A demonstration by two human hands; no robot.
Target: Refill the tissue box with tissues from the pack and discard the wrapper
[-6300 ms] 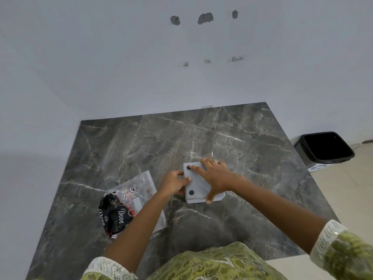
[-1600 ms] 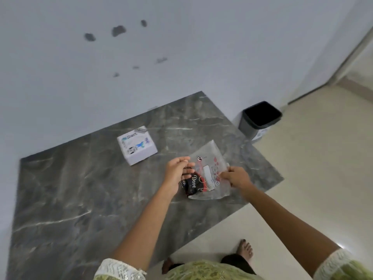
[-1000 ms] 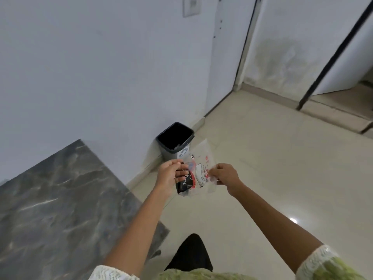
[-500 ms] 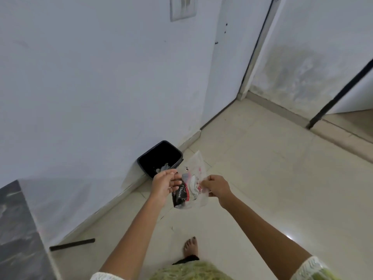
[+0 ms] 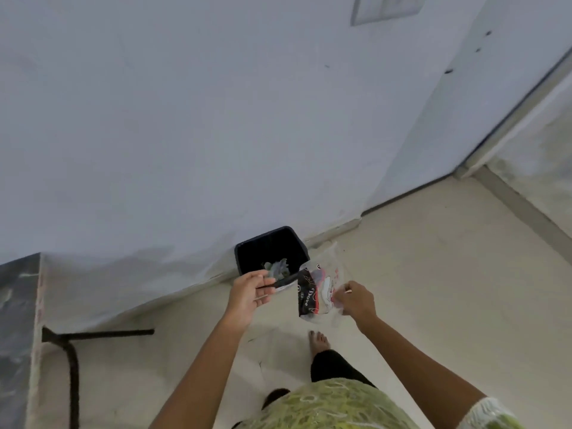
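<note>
While you stood at centre frame, your right hand (image 5: pixel 357 300) pinched the wrapper (image 5: pixel 318 292) by its right edge, just right of the black bin (image 5: pixel 247 258) by the wall, and your left hand (image 5: pixel 249 294) looked off it, fingers loosely curled.

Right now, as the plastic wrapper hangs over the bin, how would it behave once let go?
The wrapper looks thin, crumpled and sagging, so probably floppy. It appears empty, so likely very light and may flutter rather than drop into the black bin. Only the right hand clearly pinches it; the left hand is alongside.
</note>
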